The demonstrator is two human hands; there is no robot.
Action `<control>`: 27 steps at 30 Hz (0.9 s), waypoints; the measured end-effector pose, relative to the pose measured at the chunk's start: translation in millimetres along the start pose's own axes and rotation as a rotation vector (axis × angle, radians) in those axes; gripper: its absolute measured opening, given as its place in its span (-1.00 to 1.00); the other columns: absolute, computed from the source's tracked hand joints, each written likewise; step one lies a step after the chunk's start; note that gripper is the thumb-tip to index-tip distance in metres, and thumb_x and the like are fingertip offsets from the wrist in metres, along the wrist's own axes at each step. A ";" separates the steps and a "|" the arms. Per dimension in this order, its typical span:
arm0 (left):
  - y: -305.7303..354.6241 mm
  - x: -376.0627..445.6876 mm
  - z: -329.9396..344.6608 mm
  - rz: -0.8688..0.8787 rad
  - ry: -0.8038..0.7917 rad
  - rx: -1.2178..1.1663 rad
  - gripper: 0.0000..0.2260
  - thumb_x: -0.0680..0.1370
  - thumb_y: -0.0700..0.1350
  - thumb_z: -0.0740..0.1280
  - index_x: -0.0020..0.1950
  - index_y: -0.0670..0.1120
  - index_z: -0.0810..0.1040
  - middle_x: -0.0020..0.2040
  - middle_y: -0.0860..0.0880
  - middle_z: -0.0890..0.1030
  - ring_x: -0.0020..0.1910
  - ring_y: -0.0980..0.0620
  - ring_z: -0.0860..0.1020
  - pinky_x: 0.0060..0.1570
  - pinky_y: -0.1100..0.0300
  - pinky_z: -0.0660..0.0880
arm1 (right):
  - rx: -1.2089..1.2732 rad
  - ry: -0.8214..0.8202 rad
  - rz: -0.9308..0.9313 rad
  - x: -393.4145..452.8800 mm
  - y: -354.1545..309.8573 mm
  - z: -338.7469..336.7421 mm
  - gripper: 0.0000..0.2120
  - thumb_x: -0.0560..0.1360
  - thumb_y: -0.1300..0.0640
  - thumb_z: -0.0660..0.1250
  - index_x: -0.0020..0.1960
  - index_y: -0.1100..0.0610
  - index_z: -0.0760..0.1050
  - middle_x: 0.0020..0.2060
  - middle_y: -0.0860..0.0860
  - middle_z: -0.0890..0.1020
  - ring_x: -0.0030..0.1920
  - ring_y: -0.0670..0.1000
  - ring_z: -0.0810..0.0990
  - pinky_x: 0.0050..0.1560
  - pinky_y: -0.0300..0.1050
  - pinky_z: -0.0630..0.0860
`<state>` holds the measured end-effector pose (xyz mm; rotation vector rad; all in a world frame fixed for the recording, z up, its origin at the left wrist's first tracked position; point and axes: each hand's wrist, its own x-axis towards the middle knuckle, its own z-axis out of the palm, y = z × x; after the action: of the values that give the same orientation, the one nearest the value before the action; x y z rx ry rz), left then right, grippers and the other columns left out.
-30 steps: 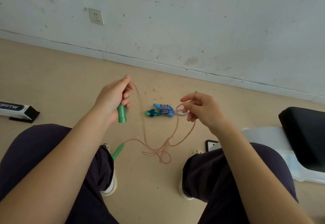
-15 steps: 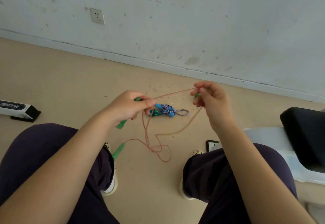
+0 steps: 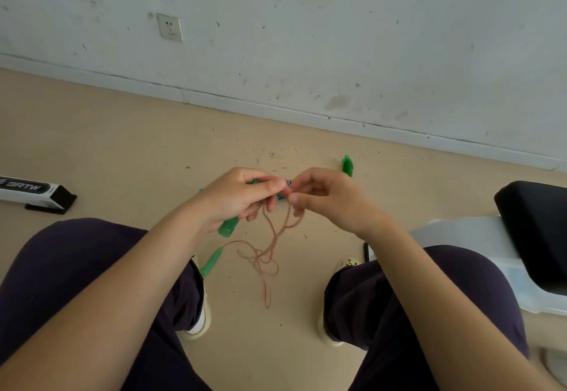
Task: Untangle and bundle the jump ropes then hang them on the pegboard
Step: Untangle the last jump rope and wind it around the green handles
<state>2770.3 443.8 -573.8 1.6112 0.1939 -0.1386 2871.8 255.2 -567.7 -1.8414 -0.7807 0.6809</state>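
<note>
At the left edge of the frame a long white and black box with printed lettering (image 3: 33, 192) lies on the beige floor (image 3: 122, 151), and above it in the upper left a white wall socket (image 3: 169, 27) sits on the scuffed wall. Left of centre, the left hand (image 3: 233, 198) grips a green plastic jump-rope handle (image 3: 228, 227) in its curled fingers, its thumb and forefinger pressed together on the thin pinkish-brown rope cord (image 3: 267, 249). Below it a second green handle (image 3: 211, 263) lies by the left shoe, with the cord running from it into a loose tangle on the floor between the knees. At centre the right hand (image 3: 328, 200) meets the left, fingertips pinching the same cord. Behind the fingers a blue patterned bundled rope (image 3: 287, 182) is mostly hidden, so its shape is hard to make out. Just right of the hands a small green piece (image 3: 347, 166) lies on the floor. At the right edge a black cushioned pad (image 3: 534, 231) rests on a white plastic container (image 3: 460, 234)
</note>
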 end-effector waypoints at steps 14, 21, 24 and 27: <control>-18.8 10.6 -19.9 -0.059 0.388 0.503 -0.74 0.57 0.21 0.30 -0.09 0.09 0.67 -0.05 0.17 0.67 -0.01 0.16 0.61 -0.06 0.17 0.46 | 0.021 0.169 0.014 0.1 -3.9 -14.6 -0.88 0.52 0.14 0.42 -0.03 0.20 0.63 -0.40 0.15 0.57 -0.39 0.03 0.52 -0.17 -0.08 0.52; -18.4 10.3 13.5 -0.017 -0.087 0.299 -0.40 0.36 0.27 0.52 0.36 0.28 0.44 0.42 0.24 0.45 0.43 0.25 0.36 0.42 0.17 0.26 | 0.303 -0.052 -0.072 -1.8 -12.6 -3.9 -0.84 0.56 0.22 0.33 0.05 0.30 0.61 -0.28 0.14 0.64 -0.25 0.08 0.62 -0.16 -0.15 0.57; -21.6 11.4 20.8 -0.051 -0.277 0.215 -0.74 0.54 -0.04 0.46 0.21 -0.05 0.62 0.17 0.02 0.68 0.23 0.12 0.59 0.28 0.23 0.43 | 0.290 0.020 -0.065 1.0 -10.8 -7.2 -0.85 0.57 0.20 0.33 0.02 0.27 0.62 -0.33 0.15 0.59 -0.38 0.08 0.55 -0.28 -0.13 0.53; -20.5 11.6 17.1 -0.071 -0.266 0.179 -0.83 0.56 -0.10 0.43 0.13 -0.10 0.64 -0.15 -0.02 0.71 -0.11 0.05 0.66 0.00 0.30 0.51 | 0.296 0.134 -0.038 2.6 -4.0 -18.4 -0.88 0.58 0.22 0.32 -0.01 0.26 0.61 -0.41 0.10 0.53 -0.49 0.02 0.40 -0.38 -0.14 0.40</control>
<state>2777.9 428.1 -597.1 1.7448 0.0334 -0.4324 2886.2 248.0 -557.7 -1.5813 -0.5916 0.6067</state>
